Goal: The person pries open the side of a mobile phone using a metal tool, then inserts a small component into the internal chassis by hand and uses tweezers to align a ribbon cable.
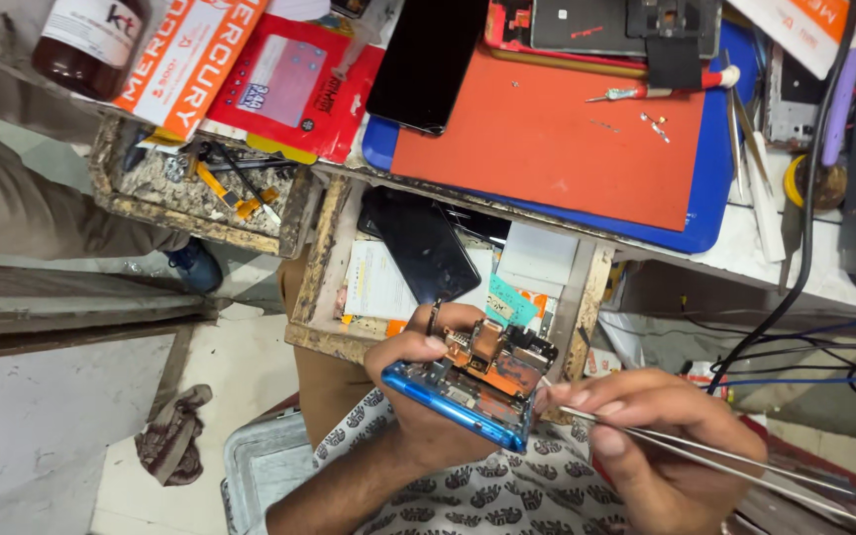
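We are gripping steel tweezers (705, 451) in our right hand (646, 436), fingers pinched shut, tips pointing left at the opened blue smartphone (473, 381). Our left hand (418, 386) is clasping that phone, long axis running down-right, held above our lap. Beyond, an open wooden drawer (324, 248) is holding a black screen panel (423, 243); an orange mat (547, 139) is lying along the workbench's near edge.

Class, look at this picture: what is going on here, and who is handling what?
A person holds an opened blue phone in the left hand, its circuit boards exposed. The right hand grips metal tweezers, tips at the phone's edge. Below the hands is an open wooden drawer with a dark phone screen in it. On the workbench beyond lie an orange mat and a screwdriver.
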